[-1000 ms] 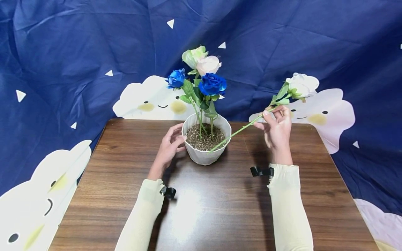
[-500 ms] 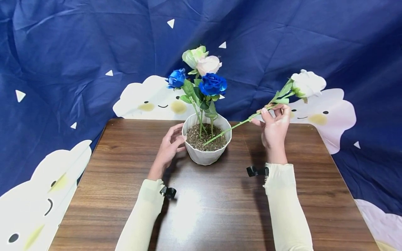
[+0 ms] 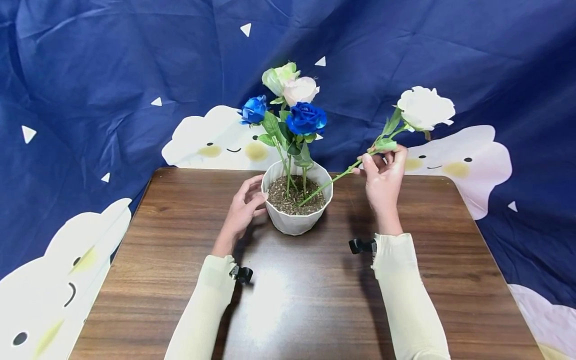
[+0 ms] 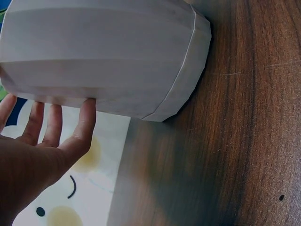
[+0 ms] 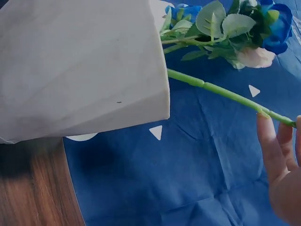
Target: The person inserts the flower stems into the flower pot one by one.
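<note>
A white faceted flowerpot [image 3: 294, 224] of brown soil stands on the wooden table, with blue roses [image 3: 307, 118] and pale roses [image 3: 300, 91] upright in it. My left hand [image 3: 240, 212] rests against the pot's left side, fingers lightly bent; in the left wrist view the fingertips touch the pot wall [image 4: 108, 61]. My right hand [image 3: 384, 182] pinches the green stem [image 5: 230, 95] of a white rose [image 3: 426, 108] just below its leaves. That rose leans right over the pot rim, its lower stem end at the soil. Whether the tip is in the soil cannot be told.
The wooden table [image 3: 306, 300] reaches back to a dark blue cloth [image 3: 135, 55] printed with smiling clouds. Black wrist cameras [image 3: 243, 275] sit at both cuffs. The pot is close to the table's far edge.
The right hand has moved left, and the white rose's bloom is higher, its stem steeper. The stem's lower end has gone from the front rim to the soil. The left hand stays on the pot.
</note>
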Action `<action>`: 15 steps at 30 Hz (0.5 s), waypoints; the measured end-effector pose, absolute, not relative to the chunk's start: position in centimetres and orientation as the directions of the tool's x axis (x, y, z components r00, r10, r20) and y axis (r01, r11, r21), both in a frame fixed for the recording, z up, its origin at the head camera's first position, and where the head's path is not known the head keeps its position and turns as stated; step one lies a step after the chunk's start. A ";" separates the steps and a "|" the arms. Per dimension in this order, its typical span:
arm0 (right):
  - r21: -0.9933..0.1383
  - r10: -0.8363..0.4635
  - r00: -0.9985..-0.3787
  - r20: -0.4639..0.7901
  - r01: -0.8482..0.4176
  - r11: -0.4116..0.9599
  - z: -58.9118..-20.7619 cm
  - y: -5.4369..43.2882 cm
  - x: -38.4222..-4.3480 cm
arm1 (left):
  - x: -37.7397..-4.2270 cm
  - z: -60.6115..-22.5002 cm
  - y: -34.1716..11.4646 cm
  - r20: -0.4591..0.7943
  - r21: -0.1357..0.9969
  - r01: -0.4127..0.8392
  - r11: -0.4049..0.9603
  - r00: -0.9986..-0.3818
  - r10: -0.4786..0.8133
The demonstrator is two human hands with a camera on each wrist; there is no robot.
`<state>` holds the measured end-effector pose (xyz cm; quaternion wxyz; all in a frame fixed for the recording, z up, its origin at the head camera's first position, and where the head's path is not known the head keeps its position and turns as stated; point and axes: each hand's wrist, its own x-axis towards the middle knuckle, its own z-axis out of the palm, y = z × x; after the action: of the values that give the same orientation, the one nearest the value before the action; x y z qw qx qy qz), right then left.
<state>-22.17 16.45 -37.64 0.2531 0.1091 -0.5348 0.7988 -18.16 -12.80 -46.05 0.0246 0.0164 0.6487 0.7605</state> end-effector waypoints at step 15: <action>-0.781 0.085 -0.808 0.583 -0.586 -0.215 -38.2 15.3 -21.8 | -18.2 -46.1 -12.8 -0.004 0.988 -0.013 -0.152 -0.998 0.058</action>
<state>-21.84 15.28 -38.21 0.2239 0.2144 -0.5850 0.7495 -18.22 -12.75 -46.12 0.0234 0.0171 0.6506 0.7589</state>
